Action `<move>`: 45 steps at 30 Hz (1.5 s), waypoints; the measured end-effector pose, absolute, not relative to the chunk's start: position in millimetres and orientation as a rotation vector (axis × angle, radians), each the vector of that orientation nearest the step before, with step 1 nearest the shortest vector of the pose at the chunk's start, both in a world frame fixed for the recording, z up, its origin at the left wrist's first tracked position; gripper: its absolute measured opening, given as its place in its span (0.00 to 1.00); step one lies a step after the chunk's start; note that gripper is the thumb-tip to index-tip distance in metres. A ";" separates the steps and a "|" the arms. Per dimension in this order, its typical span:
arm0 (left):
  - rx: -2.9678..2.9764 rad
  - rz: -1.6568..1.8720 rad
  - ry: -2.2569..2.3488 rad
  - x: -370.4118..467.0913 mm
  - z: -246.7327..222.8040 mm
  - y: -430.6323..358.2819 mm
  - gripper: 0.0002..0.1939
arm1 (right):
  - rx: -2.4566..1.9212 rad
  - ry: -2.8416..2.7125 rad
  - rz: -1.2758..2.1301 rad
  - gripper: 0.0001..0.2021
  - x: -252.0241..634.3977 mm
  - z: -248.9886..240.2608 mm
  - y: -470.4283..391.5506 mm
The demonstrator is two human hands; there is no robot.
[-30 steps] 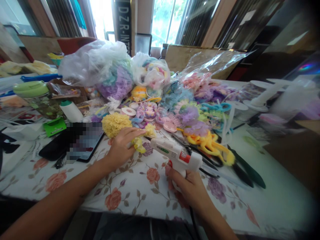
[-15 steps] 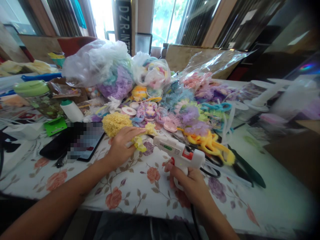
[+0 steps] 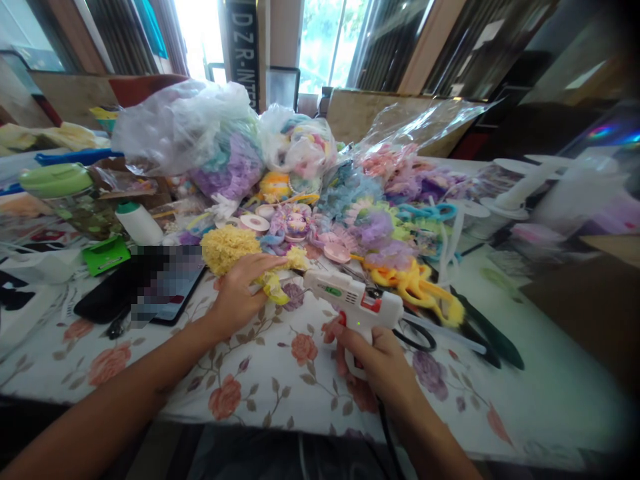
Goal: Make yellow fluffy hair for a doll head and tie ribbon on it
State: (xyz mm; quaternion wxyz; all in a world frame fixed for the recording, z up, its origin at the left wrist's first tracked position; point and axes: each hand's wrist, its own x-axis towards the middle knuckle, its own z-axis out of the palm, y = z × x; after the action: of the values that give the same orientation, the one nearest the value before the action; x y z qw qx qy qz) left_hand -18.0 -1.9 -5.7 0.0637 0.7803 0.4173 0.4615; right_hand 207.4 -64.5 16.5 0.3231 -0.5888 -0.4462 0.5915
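Glue gun aimed at a fuzzy yellow piece

Glue gun (image 3: 356, 303), white plastic with a red trigger, sits gripped in the right hand (image 3: 376, 363), fingers wrapped round the handle, nozzle pointing left. Left hand (image 3: 241, 288) presses flat-fingered on the frilly yellow piece (image 3: 274, 285). Underneath, a rose-printed tablecloth (image 3: 280, 373); behind, fluffy pastel trimmings (image 3: 380, 227), crinkled plastic bags (image 3: 180, 127) and bright windows (image 3: 327, 40).

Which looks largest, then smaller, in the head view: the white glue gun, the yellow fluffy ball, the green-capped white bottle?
1. White glue gun, held in the right hand; it is also nearest the camera, which enlarges it.
2. Yellow fluffy ball and green-capped white bottle look alike in size; I would not rank them.
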 end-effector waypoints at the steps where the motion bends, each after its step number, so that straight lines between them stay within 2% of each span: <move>1: 2.354 1.393 1.261 -18.1 -5.8 -1.9 0.25 | -1.572 -1.176 1.545 0.15 207.2 16.9 -64.6; 24: 2.317 1.384 1.286 -18.1 -4.5 -2.9 0.22 | -1.645 -1.227 1.523 0.24 209.3 12.5 -66.1; 45: 2.271 1.390 1.342 -17.1 -2.9 -2.9 0.22 | -1.683 -1.192 1.485 0.19 208.5 13.0 -64.6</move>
State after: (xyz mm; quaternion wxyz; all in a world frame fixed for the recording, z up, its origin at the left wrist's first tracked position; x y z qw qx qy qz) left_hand -17.1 -2.9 -2.9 0.0799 0.7593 0.4485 0.4646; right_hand 208.5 -64.6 13.0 0.2956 -0.6325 -0.4480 0.5584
